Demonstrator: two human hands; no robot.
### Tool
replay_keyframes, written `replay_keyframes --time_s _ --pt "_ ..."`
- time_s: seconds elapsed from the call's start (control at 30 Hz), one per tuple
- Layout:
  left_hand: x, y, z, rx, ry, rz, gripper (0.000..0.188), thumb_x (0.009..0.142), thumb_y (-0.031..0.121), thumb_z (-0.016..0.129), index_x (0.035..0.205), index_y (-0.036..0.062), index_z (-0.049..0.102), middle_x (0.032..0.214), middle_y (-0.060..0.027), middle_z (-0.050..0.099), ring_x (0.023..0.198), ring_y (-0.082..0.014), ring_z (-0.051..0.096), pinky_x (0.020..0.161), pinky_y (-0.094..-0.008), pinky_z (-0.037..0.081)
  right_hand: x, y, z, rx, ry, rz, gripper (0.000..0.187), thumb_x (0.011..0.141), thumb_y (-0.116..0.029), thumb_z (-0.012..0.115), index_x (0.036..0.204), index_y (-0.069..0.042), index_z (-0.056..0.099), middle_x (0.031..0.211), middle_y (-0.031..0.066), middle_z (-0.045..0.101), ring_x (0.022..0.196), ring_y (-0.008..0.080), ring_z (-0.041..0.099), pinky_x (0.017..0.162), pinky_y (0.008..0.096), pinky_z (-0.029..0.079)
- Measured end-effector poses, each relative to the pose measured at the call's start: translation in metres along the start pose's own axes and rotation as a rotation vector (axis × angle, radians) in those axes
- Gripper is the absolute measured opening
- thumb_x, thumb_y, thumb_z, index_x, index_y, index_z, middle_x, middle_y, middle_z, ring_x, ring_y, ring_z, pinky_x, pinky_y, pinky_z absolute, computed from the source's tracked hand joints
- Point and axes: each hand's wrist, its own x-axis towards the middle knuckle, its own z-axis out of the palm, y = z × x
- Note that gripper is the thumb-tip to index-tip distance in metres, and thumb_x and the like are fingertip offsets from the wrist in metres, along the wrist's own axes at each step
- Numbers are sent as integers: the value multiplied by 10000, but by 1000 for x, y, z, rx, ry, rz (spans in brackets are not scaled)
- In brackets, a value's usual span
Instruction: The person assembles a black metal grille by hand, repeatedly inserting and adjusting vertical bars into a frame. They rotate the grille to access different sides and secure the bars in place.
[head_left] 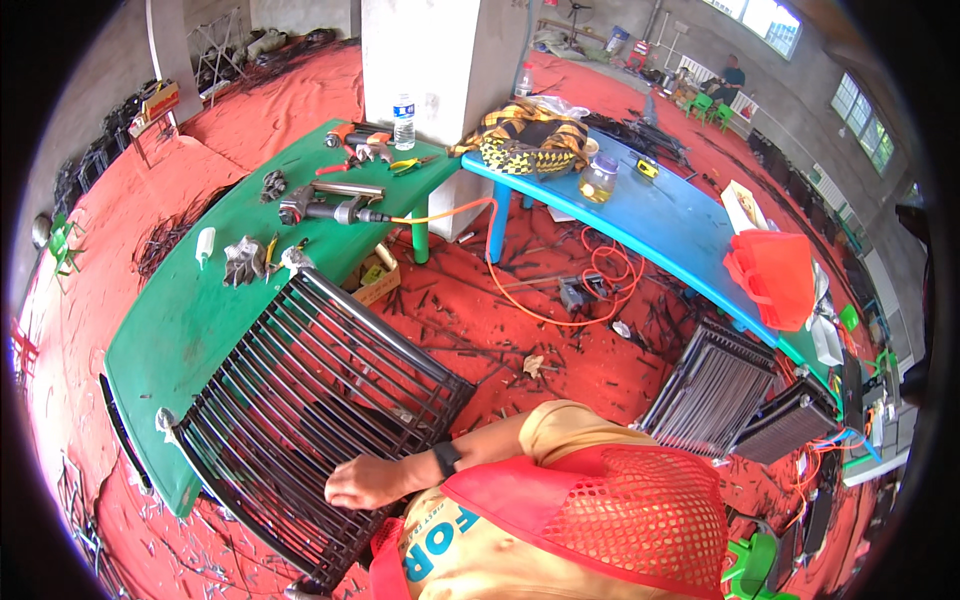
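Observation:
My right hand point(365, 483), with a dark band on its wrist, is closed with fingers curled, over the near part of a black slatted metal rack point(300, 400). What the fingers hold, if anything, is hidden. The rack leans against the edge of the green table point(160, 330), its many thin bars running lengthwise between thicker side rails. Pale wrapping point(295, 257) covers one corner on the table. My left hand is out of view.
On the green table lie a power drill point(325, 208) with an orange hose, pliers point(408, 165), gloves point(243, 260) and a water bottle point(403, 122). A blue table point(650, 205) holds a jar point(598, 180) and a red bag point(772, 278). More racks point(710, 385) stand right; dark scraps litter the red floor.

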Motion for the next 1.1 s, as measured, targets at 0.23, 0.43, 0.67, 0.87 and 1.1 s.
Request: replay_keyframes --time_s 0.23,0.43,0.67,0.87,1.1 --pt "20 125 2 -259 -60 144 182 929 175 515 890 30 619 798 -72 611 686 -211 581 627 -324 487 -47 18 -88 -558 308 144 261 842 -177 654 1080 -87 595 1133 84 563 1128 297 510 962 443 393" --pt "-14 237 10 -486 -576 272 246 942 200 471 798 40 589 715 -29 564 634 -161 528 618 -282 444 -73 21 -84 -787 189 369 451 861 -325 646 1230 -86 547 1371 178 413 1333 388 336 1062 527 318" --pt "-58 285 32 -307 -808 789 84 845 70 579 781 21 602 726 -119 586 700 -324 536 666 -413 446 -75 24 -83 -802 169 376 377 864 -301 633 1161 -78 564 1370 188 394 1337 396 325 1030 527 331" --pt "-55 276 35 -304 -836 725 94 844 81 577 776 26 610 727 -120 594 700 -321 541 672 -408 446 -73 23 -81 -789 140 403 365 855 -298 630 1129 -64 574 1374 207 394 1350 405 309 1021 534 336" --pt "-55 277 34 -311 -834 727 94 842 72 577 764 24 600 721 -122 591 685 -319 533 662 -408 440 -73 21 -81 -806 135 413 364 857 -303 632 1131 -67 588 1385 176 388 1353 381 312 1012 520 353"
